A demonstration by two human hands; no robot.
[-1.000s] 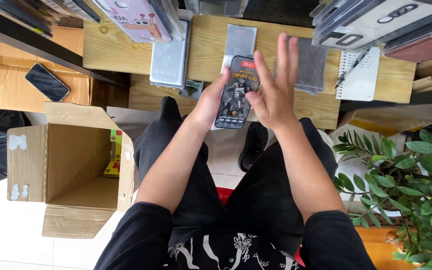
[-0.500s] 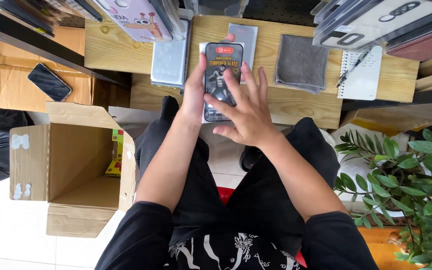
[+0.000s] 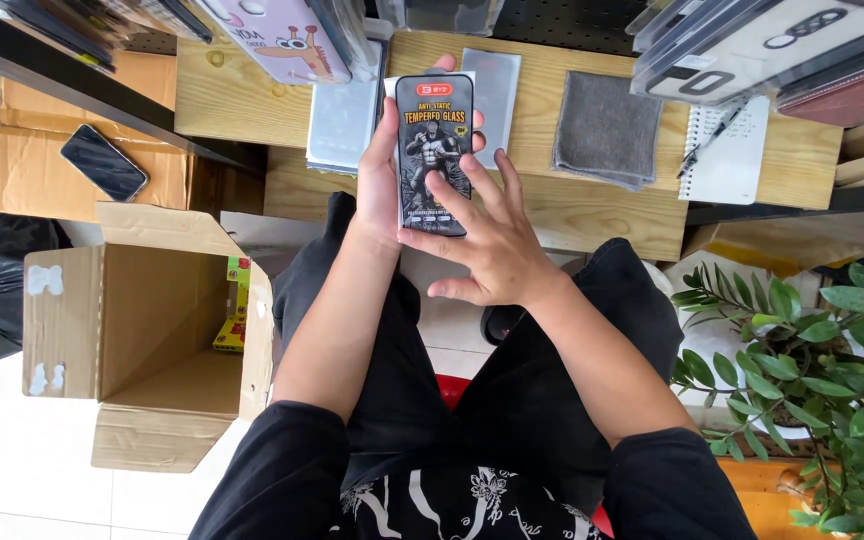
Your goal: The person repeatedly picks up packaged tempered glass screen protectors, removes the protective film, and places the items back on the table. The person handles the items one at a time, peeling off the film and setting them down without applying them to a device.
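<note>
The person sits at a low pale wooden bench (image 3: pixel 592 215), knees apart, and holds up a tall, flat, black packet with rounded corners (image 3: pixel 435 150), shaped like a phone, its face printed with a dark figure under a small red mark and pale lettering. The left hand (image 3: pixel 380 190) cradles the packet from behind and along its left edge, fingers curled round it and fingertips showing at the top and right edge. The right hand (image 3: pixel 487 245) lies over the packet's lower half, fingers spread fairly wide, their tips resting on the printed front (the thumb sticks out to the left, below the packet). The packet is above the bench's front edge, upright and facing the person.

Behind it on the bench lie a stack of frosted clear sleeves (image 3: pixel 342 120) to the left and a pale grey rectangular sheet (image 3: pixel 497 95) to the right. Further right rest a folded grey cloth (image 3: pixel 607 130) and a white spiral notepad (image 3: pixel 732 150) with a dark pen across it. Hanging packages crowd the top edge: a pale case with a cartoon creature (image 3: pixel 287 35) on the left, clear-fronted packs on the right.

On the floor to the left stands an open brown cardboard box (image 3: pixel 142 330) on its side, white tape scraps on one flap, a yellow packet inside. A dark phone (image 3: pixel 104 162) lies on another carton, and a leafy green plant (image 3: pixel 812 360) stands at the right.
</note>
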